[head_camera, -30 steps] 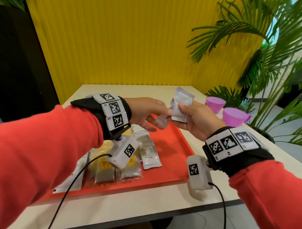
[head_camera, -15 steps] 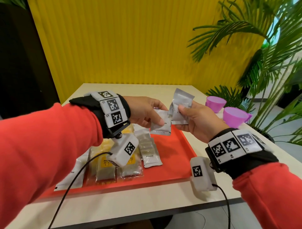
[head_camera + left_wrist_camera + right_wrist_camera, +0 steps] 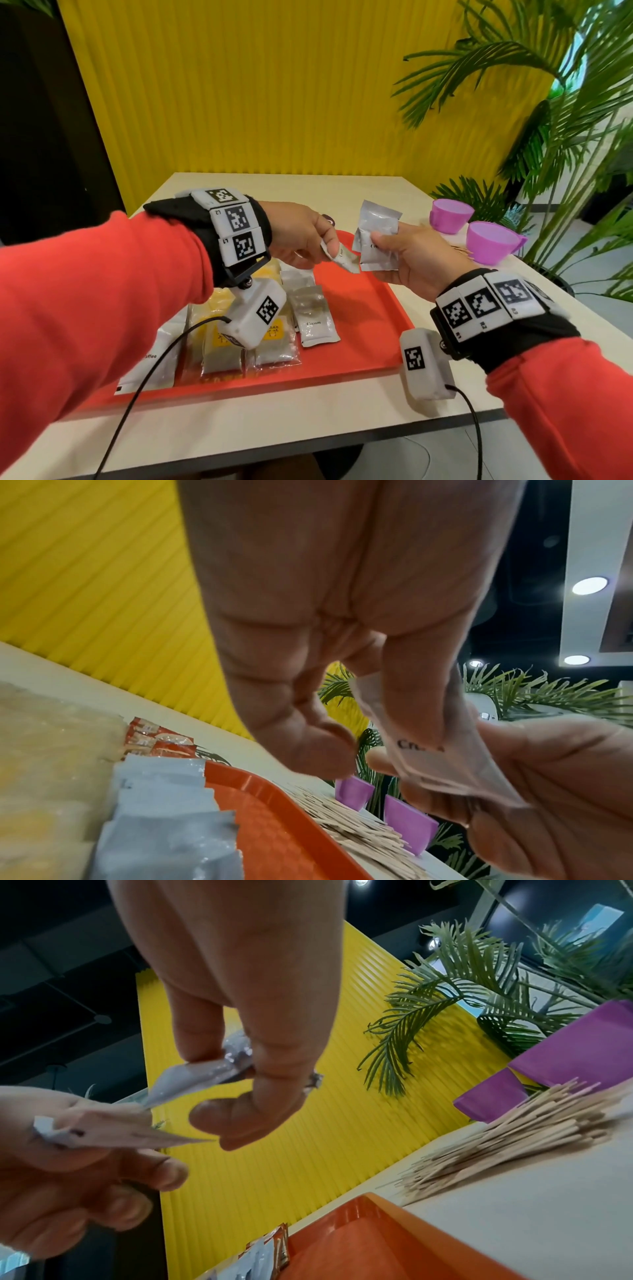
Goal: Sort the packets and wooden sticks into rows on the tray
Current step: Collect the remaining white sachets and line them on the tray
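Above the orange tray (image 3: 370,308) my left hand (image 3: 308,240) pinches one silver cream packet (image 3: 342,258) (image 3: 431,748) between thumb and fingers. Beside it my right hand (image 3: 411,260) grips a small stack of the same silver packets (image 3: 376,240) (image 3: 205,1074). The two hands almost touch. On the tray lie rows of packets: white coffee packets (image 3: 154,363) at the left, clear yellow-labelled ones (image 3: 222,349), then silver cream packets (image 3: 313,315). A heap of wooden sticks (image 3: 507,1145) (image 3: 349,823) lies on the table right of the tray.
Two purple cups (image 3: 489,246) stand at the table's right edge near palm plants (image 3: 565,137). Red packets (image 3: 154,739) lie beyond the tray's far corner. The right half of the tray is bare orange. A yellow ribbed wall (image 3: 274,85) backs the table.
My left hand has drawn one cream packet off the stack in my right hand and moved it slightly left and down. The right hand stays in place with the remaining packets.
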### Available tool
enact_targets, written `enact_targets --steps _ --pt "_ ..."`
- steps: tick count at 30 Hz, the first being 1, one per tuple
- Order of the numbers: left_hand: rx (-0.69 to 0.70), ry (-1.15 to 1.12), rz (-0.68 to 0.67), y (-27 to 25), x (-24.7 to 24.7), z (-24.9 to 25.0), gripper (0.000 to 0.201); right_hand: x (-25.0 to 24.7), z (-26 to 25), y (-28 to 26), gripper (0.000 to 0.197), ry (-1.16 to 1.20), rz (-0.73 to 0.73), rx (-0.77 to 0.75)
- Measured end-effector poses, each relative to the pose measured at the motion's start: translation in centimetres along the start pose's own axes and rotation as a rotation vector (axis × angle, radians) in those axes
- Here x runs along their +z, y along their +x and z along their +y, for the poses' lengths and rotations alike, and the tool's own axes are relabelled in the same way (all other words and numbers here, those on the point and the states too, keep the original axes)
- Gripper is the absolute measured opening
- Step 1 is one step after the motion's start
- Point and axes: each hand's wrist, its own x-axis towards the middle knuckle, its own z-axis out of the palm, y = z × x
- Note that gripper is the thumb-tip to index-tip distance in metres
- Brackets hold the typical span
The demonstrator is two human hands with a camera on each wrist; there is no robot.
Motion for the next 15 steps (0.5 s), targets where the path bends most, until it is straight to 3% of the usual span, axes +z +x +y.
enact_targets --steps 7,10,15 --pt "-0.074 0.003 -0.088 -0.2 0.5 0.0 0.025 0.1 0.2 -0.7 0.011 -0.222 -0.147 0.063" --pt "-0.06 0.162 -0.124 0.0 1.0 -0.4 0.016 -0.3 0.3 -0.7 0.008 -0.276 -0.117 0.087" --pt "-0.101 0.384 -0.209 0.6 2.1 -1.1 0.032 -1.1 0.0 -0.8 0.013 -0.283 -0.061 0.066"
